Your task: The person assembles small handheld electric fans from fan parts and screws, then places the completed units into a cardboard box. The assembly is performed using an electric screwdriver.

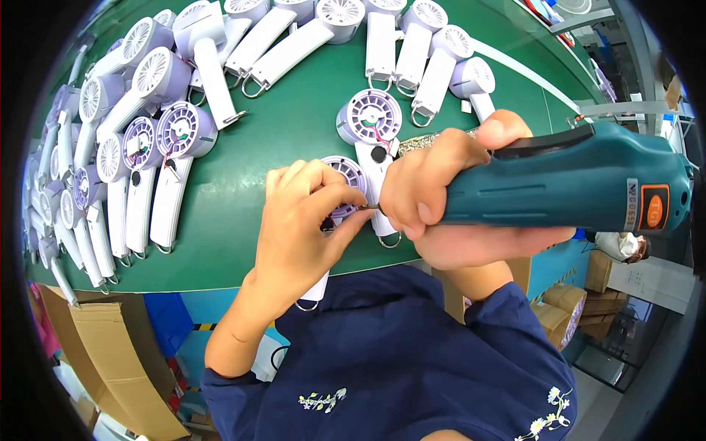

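Teal driver (533, 187), wrapped in your right grip (434, 180), points toward nine o'clock; your left grip (298, 204) pinches at its bit tip (373, 207). Steady that tip before driving; the purple fan (353, 173) lies at its eleven o'clock.

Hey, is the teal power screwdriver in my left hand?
No, the right hand grips the teal power screwdriver, while the left hand is near its front end.

there is one power screwdriver (529, 187), one green table (228, 198) and over twenty handheld fans (370, 117).
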### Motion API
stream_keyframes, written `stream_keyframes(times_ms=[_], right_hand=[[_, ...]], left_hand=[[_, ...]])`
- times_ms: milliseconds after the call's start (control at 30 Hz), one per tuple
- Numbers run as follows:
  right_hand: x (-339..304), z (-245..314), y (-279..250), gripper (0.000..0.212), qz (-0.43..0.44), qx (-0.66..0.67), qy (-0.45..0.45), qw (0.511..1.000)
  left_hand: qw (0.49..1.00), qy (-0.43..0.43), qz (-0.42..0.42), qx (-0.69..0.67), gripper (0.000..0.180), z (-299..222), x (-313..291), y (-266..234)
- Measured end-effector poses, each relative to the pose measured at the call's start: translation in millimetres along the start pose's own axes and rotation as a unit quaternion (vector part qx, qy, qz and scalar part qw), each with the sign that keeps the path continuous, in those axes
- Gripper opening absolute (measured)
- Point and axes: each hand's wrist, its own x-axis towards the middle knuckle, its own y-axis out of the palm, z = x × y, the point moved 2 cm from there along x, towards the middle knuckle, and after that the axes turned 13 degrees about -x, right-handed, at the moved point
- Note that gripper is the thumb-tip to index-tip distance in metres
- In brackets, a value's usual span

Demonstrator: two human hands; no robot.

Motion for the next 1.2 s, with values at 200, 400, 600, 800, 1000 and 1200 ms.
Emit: stream_keyframes(times_ms=[200, 400, 600, 800, 1000, 1200], right_hand=[[-2.6, 1.6, 5.3, 0.082, -0.034, 0.009, -0.006, 0.999], [-3.0, -1.3, 4.3, 0.08, -0.038, -0.006, -0.009, 0.999], [-1.6, -4.0, 4.3, 0.094, -0.049, 0.033, -0.011, 0.998], [-1.0, -4.1, 6.6, 0.091, -0.104, 0.022, 0.016, 0.994], [-5.2, -12.9, 12.2, 0.082, -0.04, -0.088, 0.019, 0.995], [-9.7, -29.9, 9.6, 0.077, 0.044, -0.1, 0.037, 0.993]], left_hand=[[1.0, 0.024, -0.019, -0.005, 0.02, 1.1, -6.4, 4.1], [0.998, 0.03, -0.048, 0.002, 0.02, 0.7, -9.5, 9.7], [0.998, 0.024, -0.056, 0.0, 0.02, 1.3, -9.6, 9.9], [0.998, 0.02, -0.059, -0.007, 0.02, 2.5, -9.0, 9.8], [0.998, 0.023, -0.054, 0.006, 0.02, 1.2, -8.4, 10.2], [0.998, 0.018, -0.045, -0.03, 0.022, 14.4, -8.5, 12.1]])
